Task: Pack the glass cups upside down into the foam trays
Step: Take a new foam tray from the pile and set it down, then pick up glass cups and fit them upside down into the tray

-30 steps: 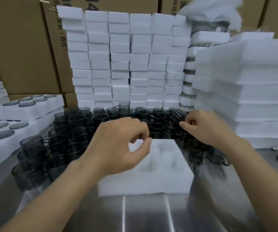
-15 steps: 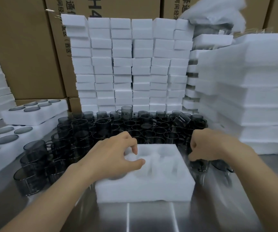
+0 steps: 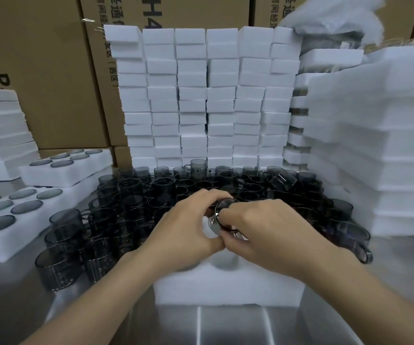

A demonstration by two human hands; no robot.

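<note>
Gripping cup (image 3: 219, 216) over foam tray (image 3: 228, 287)

Brown cardboard boxes (image 3: 51, 83) with black print behind, shiny steel table (image 3: 226, 324)

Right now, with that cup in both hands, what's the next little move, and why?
Probably turn the cup mouth-down and lower it into a pocket of the tray. The left hand and right hand hold it tilted just above the tray, not yet seated.
</note>
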